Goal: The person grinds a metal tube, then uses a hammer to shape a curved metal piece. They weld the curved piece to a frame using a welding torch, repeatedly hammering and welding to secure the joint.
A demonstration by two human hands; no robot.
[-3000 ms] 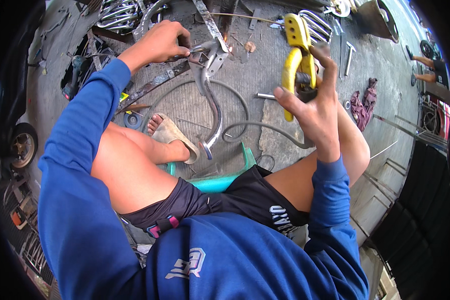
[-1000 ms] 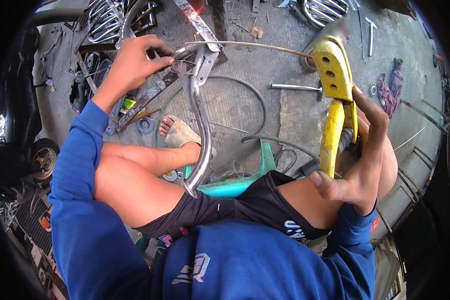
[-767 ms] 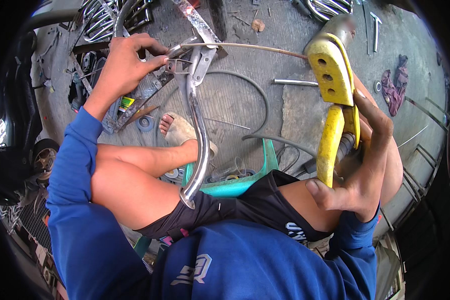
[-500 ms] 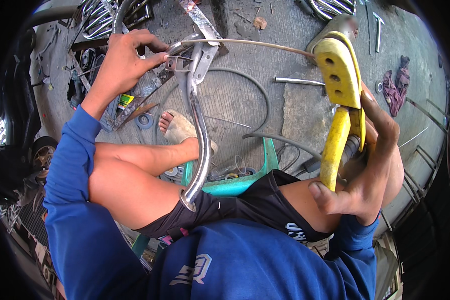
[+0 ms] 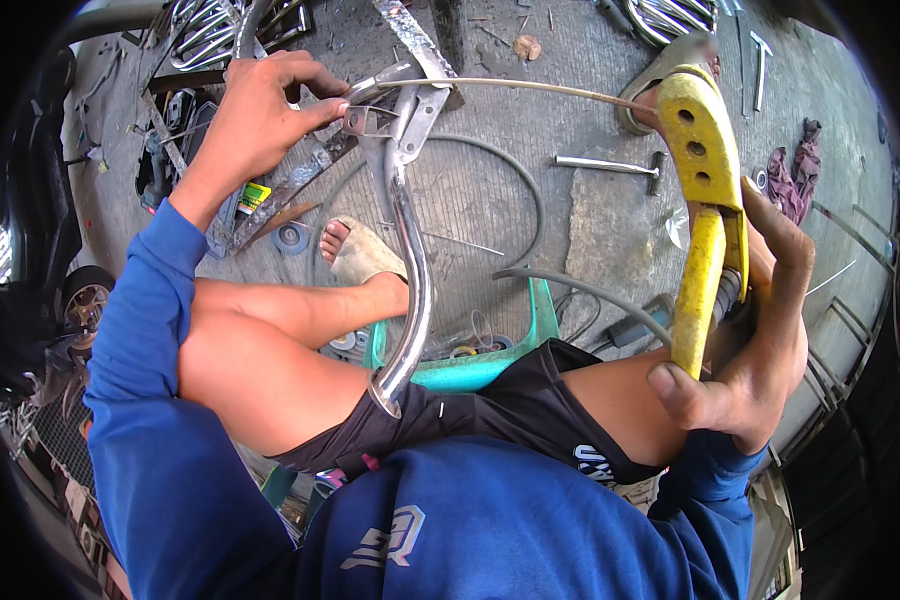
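Note:
My left hand (image 5: 260,110) pinches a small bracket (image 5: 370,122) at the upper end of a bent, shiny exhaust pipe (image 5: 410,245). The pipe's flanged lower end lies against my left thigh. In my right hand (image 5: 760,330) is a worn yellow welding electrode holder (image 5: 698,150), its handle lying between thumb and fingers. From its jaw a long thin welding rod (image 5: 530,88) reaches left to the pipe joint beside the bracket. I cannot tell whether the rod's tip touches the metal. A flat metal strip with a drilled plate (image 5: 425,120) meets the pipe there.
A hammer (image 5: 610,165) lies on the concrete floor beyond my knees. A grey cable (image 5: 580,290) runs beside a green plastic stool (image 5: 460,372) under me. Bundled chrome tubes (image 5: 667,18), a dark cloth (image 5: 795,175) and an angle-iron frame (image 5: 260,215) lie around.
The electrode holder and my right hand have shifted a little to the right. The pipe's upper end and my left hand have moved slightly right too. The hammer's head has come into view.

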